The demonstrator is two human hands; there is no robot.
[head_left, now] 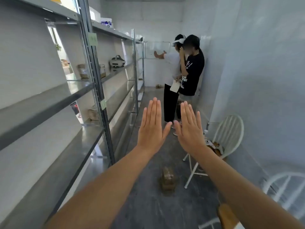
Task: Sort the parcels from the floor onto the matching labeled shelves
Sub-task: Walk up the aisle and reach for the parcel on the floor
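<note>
On the grey floor of the narrow room, a small pile of brown cardboard parcels (168,180) sits low in the middle, just beside the leg of a white metal chair (229,134). None of that pile is on a shelf yet.

The person holds both arms out in front. The left hand (151,128) and the right hand (189,129) are flat, with fingers straight and close together. The thumbs point at each other and are near, but do not seem to touch. Both hands hold nothing.

The tall grey metal shelves (49,103) stand along the left side. Small green paper labels (93,39) are stuck on the posts, but the words are too blurry to read.

A few things could go wrong from here:

- The person could read a label wrong and put a parcel on the wrong shelf.
- The pile could tip over if only 1 hand grabs it, because the parcels look stacked.
- A foot or arm could bump the chair, because it is so close to the pile.
- The path is narrow, and 2 people (186,71) stand at the far end, so someone could get bumped.
</note>
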